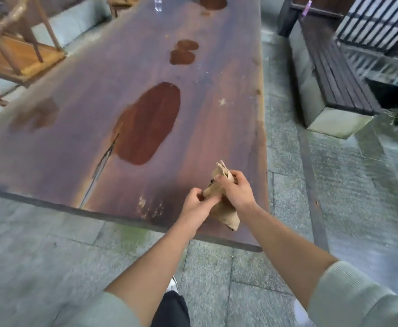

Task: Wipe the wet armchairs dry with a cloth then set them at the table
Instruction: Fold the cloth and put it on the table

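Observation:
A crumpled tan cloth (pixel 224 212) hangs over the near right corner of the long wooden table (pixel 75 128). My left hand (pixel 196 204) grips its lower left part. My right hand (pixel 234 191) grips its upper part, with one end of the cloth poking up above my fingers. A wooden armchair (pixel 16 53) stands at the table's far left side, its seat light brown. A second wooden chair (pixel 120 4) is partly visible at the top edge.
Dark wet patches (pixel 149 123) lie along the table's middle. A slatted dark bench (pixel 330 67) on a concrete base runs along the right, beside a black railing (pixel 379 22). The stone pavement (pixel 358 185) looks wet and shiny. My shoe (pixel 173 283) shows below.

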The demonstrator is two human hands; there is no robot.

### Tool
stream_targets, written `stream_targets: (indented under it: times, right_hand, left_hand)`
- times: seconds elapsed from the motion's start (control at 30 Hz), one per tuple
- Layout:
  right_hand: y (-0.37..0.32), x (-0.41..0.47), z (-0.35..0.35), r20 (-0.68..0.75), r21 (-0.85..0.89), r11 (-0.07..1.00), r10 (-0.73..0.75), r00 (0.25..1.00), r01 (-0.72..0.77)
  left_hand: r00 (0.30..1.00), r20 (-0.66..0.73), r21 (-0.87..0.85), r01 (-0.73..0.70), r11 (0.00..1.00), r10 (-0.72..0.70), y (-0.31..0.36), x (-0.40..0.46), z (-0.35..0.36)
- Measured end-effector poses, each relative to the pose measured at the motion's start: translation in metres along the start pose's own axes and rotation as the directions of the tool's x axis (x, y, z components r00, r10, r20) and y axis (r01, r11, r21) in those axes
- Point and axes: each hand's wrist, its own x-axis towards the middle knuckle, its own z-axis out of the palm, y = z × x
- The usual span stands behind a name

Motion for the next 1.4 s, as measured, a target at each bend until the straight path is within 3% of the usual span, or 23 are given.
stream_targets:
  times: [0.13,0.2,0.27,0.37,0.53,0.67,0.73,0.8,0.87,0.93,1.0,1.03,1.1,1.17,1.2,1.27,1.33,1.4]
  right_hand:
    - [0.009,0.040,-0.005,0.056,0.162,0.977,0.127,0.990,-0.135]
    - [0.016,0.057,-0.013,0.171,0.326,0.899,0.247,0.954,-0.292]
    - [0.026,0.073,-0.020,0.326,0.415,0.791,0.332,0.885,-0.450]
    - [0.038,0.093,-0.018,0.447,0.238,0.830,0.368,0.815,-0.505]
    - [0.042,0.128,-0.002,0.548,-0.064,0.919,0.359,0.755,-0.390]
    - [0.033,0.143,-0.011,0.638,-0.171,0.954,0.297,0.711,-0.245]
    - [0.032,0.148,-0.020,0.656,-0.107,0.981,0.190,0.730,-0.160]
    - [0.027,0.153,-0.033,0.673,0.006,0.990,0.100,0.733,-0.141]
    - [0.020,0.158,-0.043,0.682,0.117,0.984,0.018,0.732,-0.133]
    - [0.011,0.164,-0.056,0.657,0.181,0.975,-0.021,0.753,-0.131]
    - [0.008,0.170,-0.065,0.614,0.177,0.972,0.012,0.789,-0.154]
    - [0.010,0.172,-0.068,0.587,0.137,0.975,0.063,0.807,-0.176]
    - [0.023,0.174,-0.071,0.488,-0.092,0.981,0.196,0.851,-0.174]
    - [0.039,0.175,-0.071,0.361,-0.444,0.893,0.246,0.900,-0.066]
    - [0.047,0.173,-0.069,0.309,-0.572,0.820,0.223,0.924,-0.007]
    - [0.059,0.165,-0.065,0.247,-0.635,0.771,0.133,0.960,0.057]
    - [0.069,0.154,-0.059,0.156,-0.633,0.758,-0.077,0.985,0.159]
    - [0.075,0.136,-0.048,0.155,-0.693,0.640,-0.318,0.935,0.332]
  left_hand:
    - [0.984,0.080,-0.057,0.167,0.984,-0.162,0.007,0.066,-0.009]
    - [0.971,0.075,-0.050,0.229,0.972,-0.225,0.008,0.087,-0.018]
    - [0.979,0.063,0.102,0.186,0.977,-0.193,0.005,0.105,-0.025]
    - [0.995,0.014,0.394,0.090,0.915,-0.104,-0.004,0.115,-0.035]
    - [0.968,0.130,0.496,0.124,0.859,-0.214,-0.006,0.122,-0.037]
    - [0.964,0.188,0.457,0.082,0.886,-0.186,0.013,0.124,-0.036]
    - [0.968,0.210,0.456,0.029,0.889,-0.139,0.023,0.122,-0.033]
    - [0.971,0.224,0.350,0.006,0.937,-0.090,0.032,0.120,-0.029]
    - [0.953,0.285,0.098,0.075,0.992,-0.101,0.041,0.119,-0.028]
    - [0.921,0.361,-0.106,0.196,0.975,-0.146,0.044,0.120,-0.019]
    - [0.904,0.373,-0.144,0.278,0.950,-0.208,0.041,0.121,-0.008]
    - [0.912,0.329,-0.096,0.289,0.953,-0.243,0.038,0.121,-0.001]
    - [0.963,0.132,0.196,0.207,0.958,-0.235,0.026,0.124,0.010]
    - [0.992,-0.065,0.582,0.122,0.804,-0.104,0.010,0.124,0.014]
    - [0.994,-0.098,0.684,0.098,0.722,-0.043,0.003,0.120,0.016]
    - [0.992,-0.109,0.769,0.046,0.638,0.061,-0.012,0.107,0.019]
    - [0.956,-0.135,0.877,-0.006,0.481,0.260,-0.028,0.093,0.024]
    - [0.902,-0.110,0.939,-0.043,0.342,0.417,-0.040,0.077,0.029]
